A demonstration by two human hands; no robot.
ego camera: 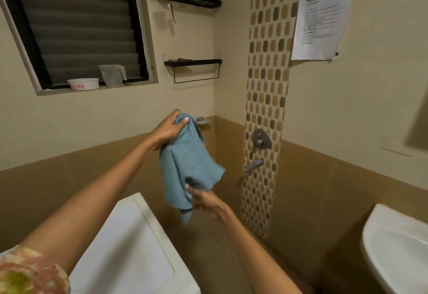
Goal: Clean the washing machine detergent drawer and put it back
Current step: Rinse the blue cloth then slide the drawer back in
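A blue cloth [187, 161] hangs in the air in front of me, held at both ends. My left hand [168, 129] pinches its top edge, up near the wall. My right hand [206, 200] grips the cloth's lower part, fingers closed around a fold. The white top of the washing machine [120, 242] lies below my left arm at the bottom left. The detergent drawer is not in view.
A white washbasin [393, 247] sits at the bottom right. A shower mixer [261, 139] and spout [253, 166] are on the tiled strip ahead. A white tub [83, 83] and a clear jug [112, 75] stand on the window sill. Two dark wall shelves [192, 62] hang above.
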